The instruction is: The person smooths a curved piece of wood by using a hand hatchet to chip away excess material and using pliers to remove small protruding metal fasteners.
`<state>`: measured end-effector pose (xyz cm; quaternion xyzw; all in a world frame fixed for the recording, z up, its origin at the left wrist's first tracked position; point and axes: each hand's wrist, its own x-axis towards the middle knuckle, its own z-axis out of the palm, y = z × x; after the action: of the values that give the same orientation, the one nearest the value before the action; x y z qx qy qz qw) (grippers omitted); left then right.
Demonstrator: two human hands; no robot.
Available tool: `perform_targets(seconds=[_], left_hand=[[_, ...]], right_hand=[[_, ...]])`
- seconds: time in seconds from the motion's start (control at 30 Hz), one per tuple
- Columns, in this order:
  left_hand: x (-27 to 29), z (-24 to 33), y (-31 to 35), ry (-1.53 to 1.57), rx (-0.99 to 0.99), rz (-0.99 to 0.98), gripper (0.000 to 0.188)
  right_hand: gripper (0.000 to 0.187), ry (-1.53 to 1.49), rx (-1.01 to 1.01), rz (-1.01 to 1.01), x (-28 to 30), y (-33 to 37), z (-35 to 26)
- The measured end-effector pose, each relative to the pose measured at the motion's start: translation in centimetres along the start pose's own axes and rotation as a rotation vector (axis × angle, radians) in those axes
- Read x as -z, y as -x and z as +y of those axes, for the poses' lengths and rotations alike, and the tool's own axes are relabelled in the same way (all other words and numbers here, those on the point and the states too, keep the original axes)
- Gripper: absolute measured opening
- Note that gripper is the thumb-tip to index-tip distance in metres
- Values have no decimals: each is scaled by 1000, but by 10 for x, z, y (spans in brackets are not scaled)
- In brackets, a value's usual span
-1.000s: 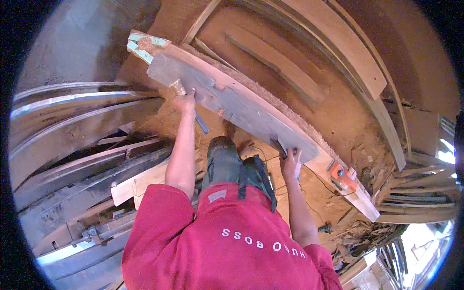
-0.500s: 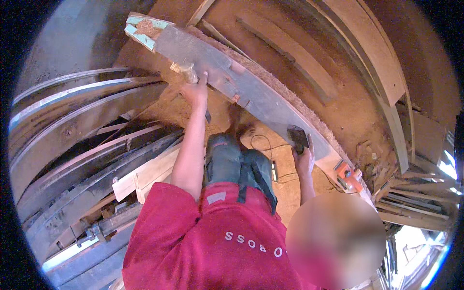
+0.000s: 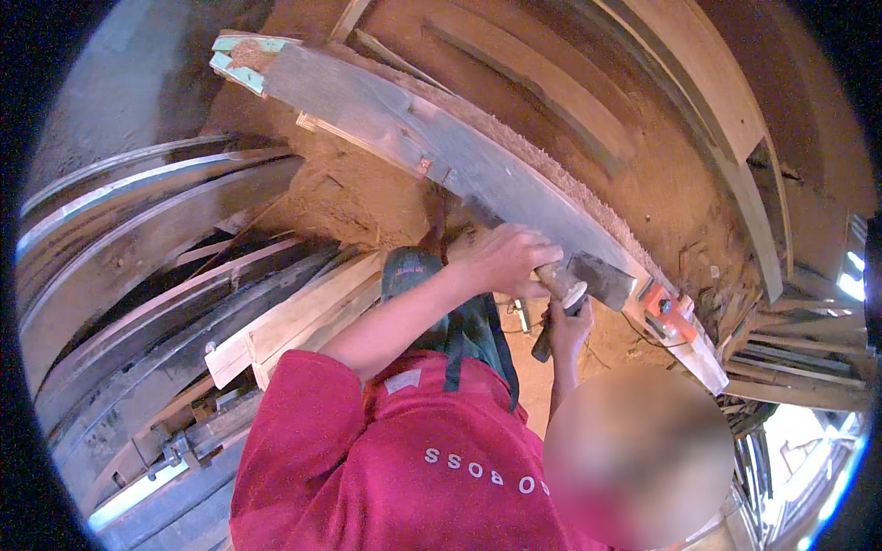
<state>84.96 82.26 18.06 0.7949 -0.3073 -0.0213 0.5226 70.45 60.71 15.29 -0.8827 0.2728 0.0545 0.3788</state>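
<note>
My left hand (image 3: 514,260) is closed around a chisel, whose pale wooden handle end (image 3: 560,278) sticks out toward the right. Its dark blade (image 3: 480,211) points up and left onto the grey workbench plank (image 3: 367,103), beside a small notch at the edge. In my right hand (image 3: 571,323) is a mallet with a dark blocky head (image 3: 602,280), shut in the fingers close to the chisel's butt. Whether mallet and chisel touch, I cannot tell.
An orange tool (image 3: 666,312) sits at the plank's right end, and wood shavings (image 3: 250,55) fill a pale-green-edged slot at the left end. Pale timbers (image 3: 276,326) and stacked boards (image 3: 138,220) lie to the left. A long curved board (image 3: 707,92) stands far right.
My left hand has swung from the plank's left part to its middle, bringing the chisel with it. The mallet in my right hand has come slightly lower and closer to the chisel.
</note>
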Motion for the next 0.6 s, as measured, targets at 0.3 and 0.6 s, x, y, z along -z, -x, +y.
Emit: perform_targets(seconds=[0.3, 0.6], left_hand=[[-6, -32, -8, -72, -1, 173, 27], [-10, -51, -5, 3, -58, 303, 29]], right_hand=[[18, -251, -217, -19, 36, 30, -25], [20, -240, -174, -11, 53, 39, -46]])
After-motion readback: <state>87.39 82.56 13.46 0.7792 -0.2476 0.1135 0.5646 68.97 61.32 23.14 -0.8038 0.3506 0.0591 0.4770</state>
